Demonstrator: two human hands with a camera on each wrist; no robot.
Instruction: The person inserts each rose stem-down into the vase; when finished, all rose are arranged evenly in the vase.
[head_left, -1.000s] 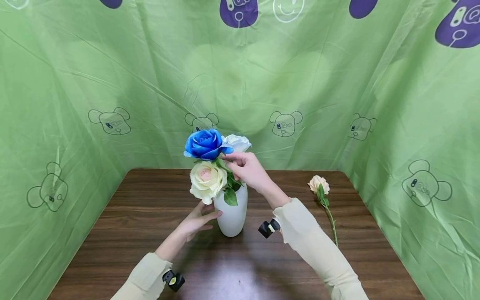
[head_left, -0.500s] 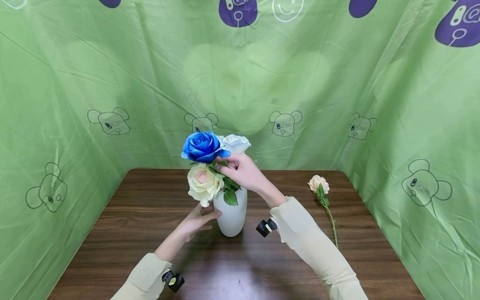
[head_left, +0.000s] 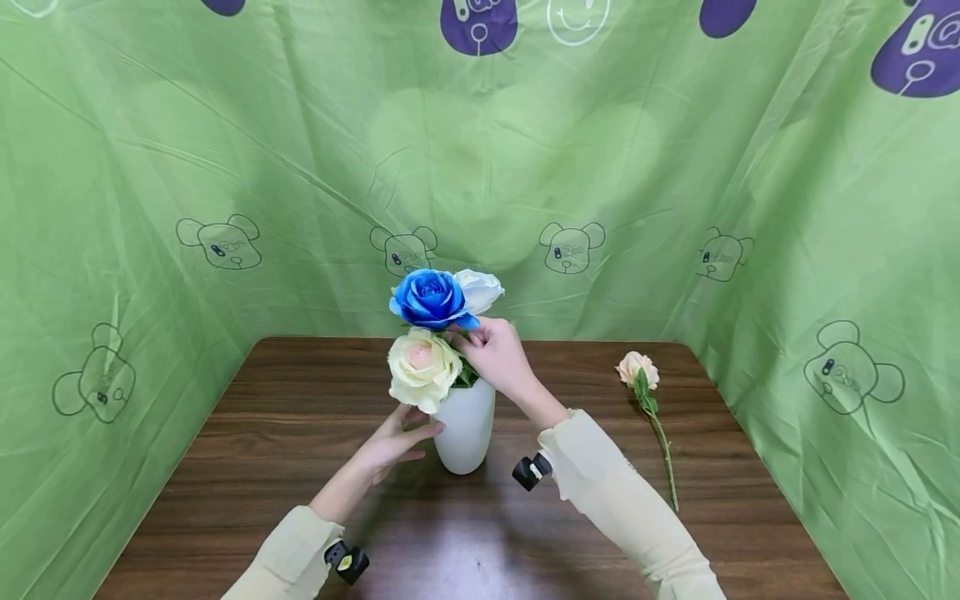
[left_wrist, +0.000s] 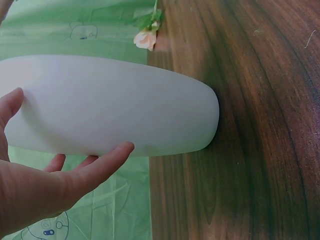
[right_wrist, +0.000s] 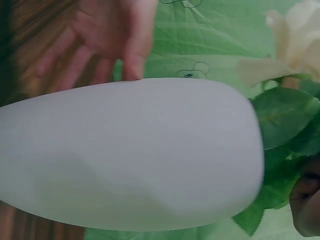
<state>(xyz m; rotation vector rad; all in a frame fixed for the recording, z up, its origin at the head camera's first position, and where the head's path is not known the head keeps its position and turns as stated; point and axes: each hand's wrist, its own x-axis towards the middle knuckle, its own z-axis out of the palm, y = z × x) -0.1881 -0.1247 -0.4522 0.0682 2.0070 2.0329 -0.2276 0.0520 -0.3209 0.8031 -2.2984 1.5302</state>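
Observation:
A white vase [head_left: 462, 433] stands upright on the table, with a blue rose [head_left: 430, 297], a cream rose [head_left: 423, 372] and a white rose [head_left: 482, 292] above its mouth. Just under the blue bloom, my right hand [head_left: 498, 357] pinches that rose's stem; the stem's lower part is hidden by the hand and leaves. My left hand [head_left: 392, 444] touches the left side of the vase, thumb toward the front. Its fingers look fairly straight in the left wrist view. Green leaves [right_wrist: 285, 117] cluster at the vase mouth in the right wrist view.
A peach rose [head_left: 637, 371] with a long stem lies at the right of the brown wooden table [head_left: 285, 425]. Green patterned cloth [head_left: 630, 167] hangs behind the table and along both sides.
My right hand, pinching the blue rose, has shifted slightly left, then right and a little down. The cream rose has swayed with it. My left hand stays at the vase.

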